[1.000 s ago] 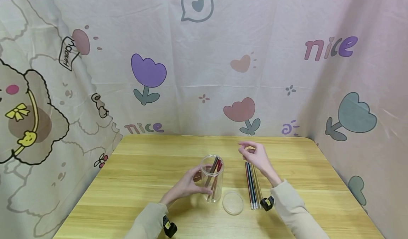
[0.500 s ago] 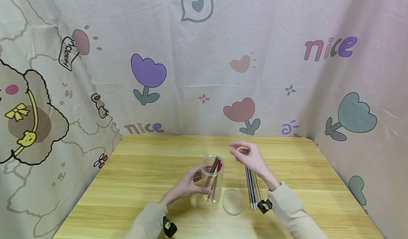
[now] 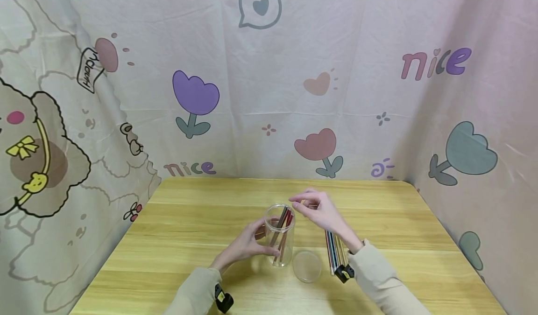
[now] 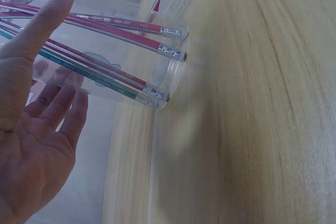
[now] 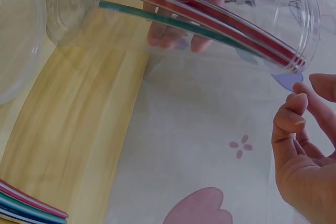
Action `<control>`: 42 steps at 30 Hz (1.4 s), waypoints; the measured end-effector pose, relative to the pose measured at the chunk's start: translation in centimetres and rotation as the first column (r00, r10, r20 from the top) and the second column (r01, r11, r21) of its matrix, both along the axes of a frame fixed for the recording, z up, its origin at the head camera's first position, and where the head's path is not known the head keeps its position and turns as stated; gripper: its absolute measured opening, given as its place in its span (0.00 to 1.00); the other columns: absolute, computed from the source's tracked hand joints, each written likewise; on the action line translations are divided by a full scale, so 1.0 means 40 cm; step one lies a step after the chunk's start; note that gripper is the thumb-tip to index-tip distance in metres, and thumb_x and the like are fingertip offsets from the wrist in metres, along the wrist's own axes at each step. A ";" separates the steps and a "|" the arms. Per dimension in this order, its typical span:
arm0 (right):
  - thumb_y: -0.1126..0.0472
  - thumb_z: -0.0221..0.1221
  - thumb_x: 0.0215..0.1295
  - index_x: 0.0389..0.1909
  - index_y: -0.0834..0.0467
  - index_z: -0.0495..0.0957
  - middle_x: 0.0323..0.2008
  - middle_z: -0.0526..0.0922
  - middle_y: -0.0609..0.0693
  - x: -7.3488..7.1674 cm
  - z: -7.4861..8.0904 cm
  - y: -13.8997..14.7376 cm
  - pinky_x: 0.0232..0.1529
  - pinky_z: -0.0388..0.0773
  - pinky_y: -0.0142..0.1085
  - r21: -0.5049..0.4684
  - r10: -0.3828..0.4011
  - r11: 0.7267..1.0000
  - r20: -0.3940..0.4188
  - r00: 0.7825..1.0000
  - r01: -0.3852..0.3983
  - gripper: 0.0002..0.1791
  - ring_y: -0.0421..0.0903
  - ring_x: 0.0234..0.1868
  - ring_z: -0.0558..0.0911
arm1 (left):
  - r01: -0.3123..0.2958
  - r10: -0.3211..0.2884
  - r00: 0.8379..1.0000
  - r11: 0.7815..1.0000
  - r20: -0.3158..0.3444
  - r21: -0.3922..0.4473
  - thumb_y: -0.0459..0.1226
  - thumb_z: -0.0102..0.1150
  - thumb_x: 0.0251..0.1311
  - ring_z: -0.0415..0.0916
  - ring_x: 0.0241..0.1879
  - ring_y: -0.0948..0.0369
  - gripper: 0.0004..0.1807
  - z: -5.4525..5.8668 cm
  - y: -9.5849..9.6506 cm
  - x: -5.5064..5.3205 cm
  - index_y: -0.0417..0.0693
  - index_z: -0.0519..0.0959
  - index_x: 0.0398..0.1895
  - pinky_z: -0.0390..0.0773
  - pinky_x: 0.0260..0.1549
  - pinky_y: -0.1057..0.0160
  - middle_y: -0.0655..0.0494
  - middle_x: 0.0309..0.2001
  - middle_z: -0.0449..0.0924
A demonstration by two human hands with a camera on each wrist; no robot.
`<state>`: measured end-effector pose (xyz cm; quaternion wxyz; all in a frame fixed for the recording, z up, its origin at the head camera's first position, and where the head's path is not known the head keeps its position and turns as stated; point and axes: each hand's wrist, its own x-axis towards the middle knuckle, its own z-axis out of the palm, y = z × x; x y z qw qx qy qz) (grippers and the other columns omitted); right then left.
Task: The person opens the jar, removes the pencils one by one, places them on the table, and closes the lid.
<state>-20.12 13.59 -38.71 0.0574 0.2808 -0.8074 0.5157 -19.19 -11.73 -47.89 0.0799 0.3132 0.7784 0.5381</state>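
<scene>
A tall clear plastic jar stands on the table, held by my left hand with thumb and fingers curled around its side. Several red and dark green pencils lean inside it, their metal-banded eraser ends at the bottom. My right hand hovers just right of the jar's rim, fingers loosely bent. In the right wrist view no object shows between the fingertips of that right hand. Partly under the right forearm, a row of pencils lies on the table.
A clear round lid lies flat between the jar and the pencil row. The wooden table ends at a printed cloth backdrop, with more cloth along both sides.
My right hand has moved left from above the far end of the pencil row to beside the jar's rim. The left hand and jar have stayed put.
</scene>
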 end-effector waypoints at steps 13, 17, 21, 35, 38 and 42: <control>0.67 0.64 0.65 0.45 0.65 0.87 0.39 0.83 0.58 0.007 0.001 -0.017 0.27 0.75 0.24 0.000 0.034 0.999 -0.038 0.999 -0.034 0.10 0.32 0.29 0.75 | 0.003 -0.003 1.000 1.000 0.001 0.001 0.38 0.78 0.49 0.74 0.66 0.45 0.44 0.000 0.000 -0.001 0.51 0.68 0.71 0.75 0.69 0.55 0.45 0.66 0.76; 0.68 0.64 0.64 0.44 0.65 0.87 0.38 0.82 0.58 0.006 -0.004 -0.018 0.26 0.74 0.23 0.003 0.037 0.999 -0.053 0.998 -0.037 0.10 0.32 0.29 0.73 | 0.003 -0.003 1.000 1.000 0.002 0.004 0.38 0.78 0.49 0.74 0.66 0.45 0.44 0.001 0.000 0.000 0.50 0.68 0.71 0.75 0.69 0.57 0.45 0.66 0.76; 0.68 0.64 0.64 0.44 0.65 0.87 0.38 0.82 0.58 0.004 -0.007 -0.017 0.27 0.74 0.24 0.002 0.034 0.999 -0.070 0.997 -0.034 0.09 0.32 0.30 0.73 | 0.004 -0.004 1.000 1.000 -0.001 0.005 0.38 0.78 0.49 0.74 0.66 0.45 0.44 -0.001 -0.001 -0.002 0.50 0.68 0.71 0.75 0.69 0.58 0.45 0.66 0.76; 0.67 0.69 0.59 0.39 0.65 0.88 0.34 0.78 0.60 0.006 0.003 -0.031 0.23 0.64 0.22 0.029 0.095 0.995 -0.141 0.985 -0.092 0.08 0.32 0.25 0.67 | -0.001 0.001 1.000 1.000 -0.001 0.003 0.38 0.78 0.49 0.74 0.66 0.45 0.44 0.001 0.000 -0.001 0.50 0.68 0.72 0.75 0.70 0.52 0.46 0.67 0.76; 0.67 0.70 0.58 0.37 0.64 0.89 0.33 0.77 0.58 0.005 0.007 -0.034 0.24 0.63 0.21 0.043 0.091 0.995 -0.131 0.987 -0.086 0.07 0.32 0.25 0.66 | -0.002 0.002 1.000 1.000 -0.004 0.000 0.38 0.78 0.49 0.74 0.66 0.45 0.45 0.002 0.000 0.001 0.49 0.68 0.72 0.75 0.70 0.52 0.45 0.67 0.76; 0.67 0.71 0.56 0.37 0.62 0.89 0.32 0.77 0.55 0.008 0.015 -0.039 0.26 0.64 0.21 0.059 0.083 0.995 -0.088 0.993 -0.078 0.07 0.34 0.27 0.67 | -0.002 0.002 1.000 1.000 -0.011 -0.004 0.39 0.78 0.49 0.75 0.65 0.45 0.45 0.003 -0.001 0.001 0.49 0.67 0.72 0.75 0.69 0.53 0.45 0.67 0.76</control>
